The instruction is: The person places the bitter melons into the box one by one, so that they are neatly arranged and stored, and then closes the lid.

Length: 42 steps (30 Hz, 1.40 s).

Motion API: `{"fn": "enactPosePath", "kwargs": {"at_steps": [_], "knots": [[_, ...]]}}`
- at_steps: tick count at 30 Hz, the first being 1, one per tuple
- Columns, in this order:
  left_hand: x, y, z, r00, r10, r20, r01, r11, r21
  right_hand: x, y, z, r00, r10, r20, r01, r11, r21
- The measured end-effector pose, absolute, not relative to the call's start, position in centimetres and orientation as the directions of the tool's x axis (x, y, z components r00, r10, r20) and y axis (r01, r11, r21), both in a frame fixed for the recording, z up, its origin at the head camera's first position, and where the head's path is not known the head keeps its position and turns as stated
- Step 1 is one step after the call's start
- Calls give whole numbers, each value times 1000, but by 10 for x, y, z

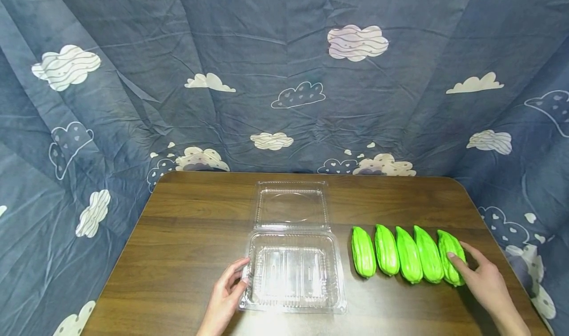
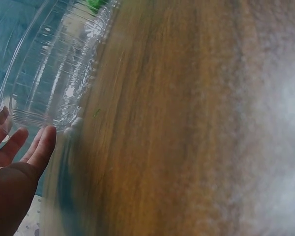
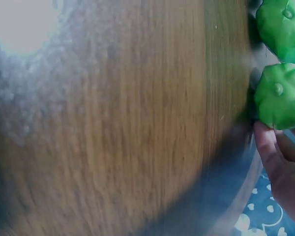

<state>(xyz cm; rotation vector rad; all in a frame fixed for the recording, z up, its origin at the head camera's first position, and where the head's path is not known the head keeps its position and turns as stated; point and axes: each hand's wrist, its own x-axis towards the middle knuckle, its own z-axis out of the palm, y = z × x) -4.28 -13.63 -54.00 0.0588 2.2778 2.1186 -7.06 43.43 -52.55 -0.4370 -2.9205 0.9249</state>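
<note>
A clear plastic clamshell container [image 1: 291, 304] stands on the table, its lid [image 1: 291, 207] folded back flat behind it. At its left wall, my left hand [image 1: 224, 291] holds the rim between thumb and fingers; in the left wrist view the fingertips [image 2: 49, 132] touch the container's end. To the right of the container, several bright green bitter melons [image 1: 386, 249] lie side by side in a row. My right hand [image 1: 484, 276] grips the rightmost bitter melon [image 1: 449, 247], thumb on top and fingers along its right side. The right wrist view shows that melon's stem end [image 3: 279, 89].
The brown wooden table [image 1: 178, 257] has rounded far corners. A dark blue curtain [image 1: 249, 54] with cloud prints hangs close behind the table and along both sides.
</note>
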Motion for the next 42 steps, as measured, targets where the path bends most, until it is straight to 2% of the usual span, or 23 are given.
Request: {"fn": "enactPosePath", "kwargs": {"at_steps": [4, 9, 15, 24, 29, 42], "knots": [[-43, -137, -541, -999, 46, 15, 18, 75, 997, -68, 433, -526, -912, 410, 20, 322, 745, -584], [-45, -137, -541, -999, 27, 33, 35, 83, 996, -64, 430, -524, -805, 593, 36, 438, 633, -639], [-46, -136, -540, -999, 28, 42, 44, 83, 996, -58, 424, -515, -744, 665, 62, 438, 556, -706], [-45, -135, -539, -999, 15, 37, 38, 71, 997, -61, 399, -504, -747, 659, 82, 372, 518, -770], [-45, -134, -538, -999, 12, 30, 31, 69, 997, -62, 382, -496, -770, 631, 100, 321, 517, -793], [-43, -133, -539, -1000, 10, 2, 2, 61, 998, -59, 335, -480, -879, 461, 120, 185, 563, -805]]}}
